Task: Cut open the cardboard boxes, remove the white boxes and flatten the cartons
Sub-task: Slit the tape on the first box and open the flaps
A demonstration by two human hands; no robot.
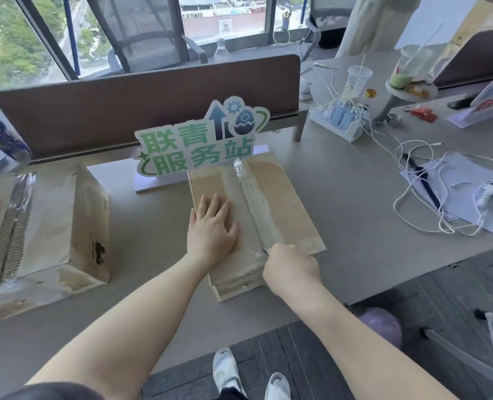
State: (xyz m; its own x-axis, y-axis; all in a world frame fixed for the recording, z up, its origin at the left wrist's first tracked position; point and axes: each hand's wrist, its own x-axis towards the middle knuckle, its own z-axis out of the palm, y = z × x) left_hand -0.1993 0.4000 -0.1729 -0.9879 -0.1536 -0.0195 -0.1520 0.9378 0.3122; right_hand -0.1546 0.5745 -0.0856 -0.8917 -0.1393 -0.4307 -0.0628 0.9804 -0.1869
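Note:
A flat brown cardboard box [280,197] lies in the middle of the grey table [340,203], with a strip of clear tape [256,203] along its centre seam. My left hand [212,226] presses flat on the box's left flap, fingers straight. My right hand [291,269] grips a thin blade tool [264,251] at the near end of the seam, its tip in the tape. A second, larger cardboard box [46,223] lies at the left of the table, taped along its top.
A green and white sign [199,142] stands just behind the box, in front of a brown desk divider [141,105]. At the right lie a power strip [340,119], tangled white cables [441,203], papers and plastic cups. The table's near edge is by my feet.

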